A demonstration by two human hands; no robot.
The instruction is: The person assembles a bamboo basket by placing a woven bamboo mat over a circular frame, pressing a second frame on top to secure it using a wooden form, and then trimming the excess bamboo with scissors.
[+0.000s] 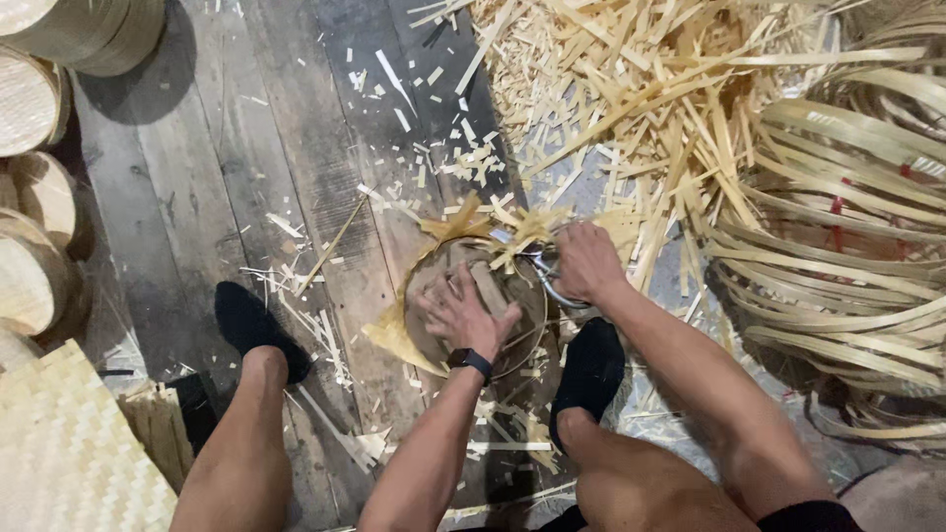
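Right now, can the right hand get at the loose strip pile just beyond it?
Probably yes. The right hand holds metal shears at the round woven piece's rim, and the strip pile lies directly ahead with nothing between. It would likely have to put the shears down first.

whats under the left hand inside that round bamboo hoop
The left hand presses flat on a small wooden block lying on a dark round form inside the thin round bamboo hoop. The palm covers the middle of that form, so nothing shows there.
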